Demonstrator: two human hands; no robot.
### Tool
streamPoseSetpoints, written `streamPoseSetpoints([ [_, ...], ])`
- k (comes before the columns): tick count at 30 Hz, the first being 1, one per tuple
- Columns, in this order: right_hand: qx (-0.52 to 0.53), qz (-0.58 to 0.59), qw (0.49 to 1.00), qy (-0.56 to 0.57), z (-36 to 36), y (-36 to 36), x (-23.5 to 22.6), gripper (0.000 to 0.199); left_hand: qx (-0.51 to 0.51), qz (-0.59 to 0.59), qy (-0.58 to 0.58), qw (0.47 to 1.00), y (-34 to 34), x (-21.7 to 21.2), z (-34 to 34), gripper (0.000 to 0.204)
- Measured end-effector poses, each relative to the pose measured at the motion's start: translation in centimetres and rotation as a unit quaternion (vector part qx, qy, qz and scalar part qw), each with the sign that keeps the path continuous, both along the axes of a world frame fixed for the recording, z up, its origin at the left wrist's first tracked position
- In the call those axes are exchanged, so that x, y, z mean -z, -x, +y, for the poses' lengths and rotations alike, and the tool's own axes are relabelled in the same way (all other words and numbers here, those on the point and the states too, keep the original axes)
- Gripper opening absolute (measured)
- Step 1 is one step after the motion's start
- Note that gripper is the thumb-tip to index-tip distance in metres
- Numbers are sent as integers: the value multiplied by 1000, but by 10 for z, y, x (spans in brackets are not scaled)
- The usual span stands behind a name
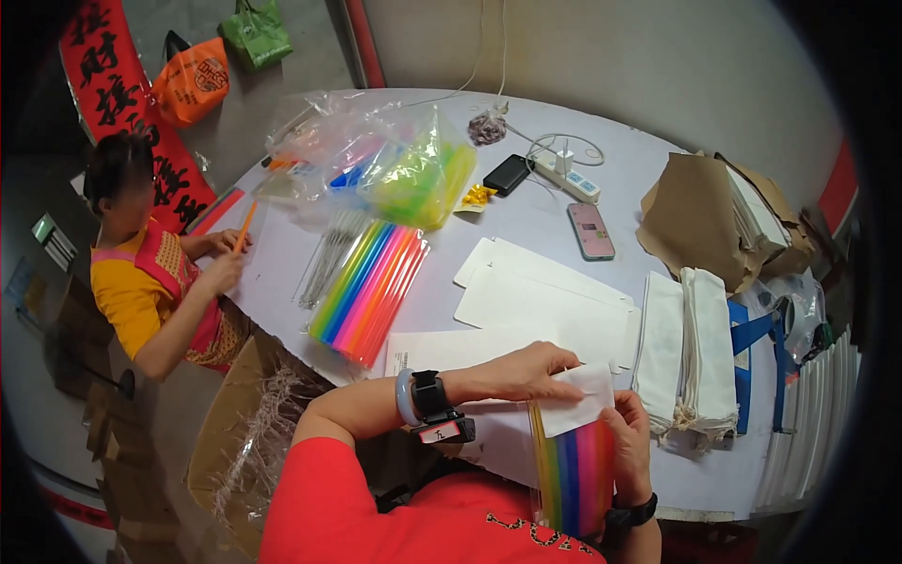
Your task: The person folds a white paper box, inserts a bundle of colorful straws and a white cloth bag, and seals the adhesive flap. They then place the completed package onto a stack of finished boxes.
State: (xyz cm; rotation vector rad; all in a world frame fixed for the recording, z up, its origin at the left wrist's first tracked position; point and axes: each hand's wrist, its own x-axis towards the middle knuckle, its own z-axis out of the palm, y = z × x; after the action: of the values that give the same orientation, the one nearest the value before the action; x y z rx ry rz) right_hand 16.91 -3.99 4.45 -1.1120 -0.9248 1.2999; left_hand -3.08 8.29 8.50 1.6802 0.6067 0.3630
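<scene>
A flat pack of rainbow-coloured straws in clear plastic stands tilted close to my body. Across its upper end lies a small white cloth-like piece. My left hand is closed on that white piece, fingers pressing its upper left part. On the other side, my right hand grips the right edge of the pack, its thumb against the white piece. Most of the right fingers are hidden behind the pack. Left of my hands lies another rainbow straw pack, beside a bundle of thin metal-grey brushes.
White cards lie mid-table, with folded white cloth stacks to the right. Farther off are a pink phone, a black phone, a power strip and plastic bags. A co-worker holds an orange straw at left.
</scene>
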Motion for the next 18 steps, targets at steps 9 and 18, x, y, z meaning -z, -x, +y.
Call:
streamPoseSetpoints([
  [9, -76, 73, 990, 98, 5, 8, -16, 27, 106, 85, -73, 988, 10, -19, 38, 41],
  [18, -93, 31, 995, 10, 3, 4, -6, 39, 106, 69, -100, 987, -3, -19, 16, 44],
])
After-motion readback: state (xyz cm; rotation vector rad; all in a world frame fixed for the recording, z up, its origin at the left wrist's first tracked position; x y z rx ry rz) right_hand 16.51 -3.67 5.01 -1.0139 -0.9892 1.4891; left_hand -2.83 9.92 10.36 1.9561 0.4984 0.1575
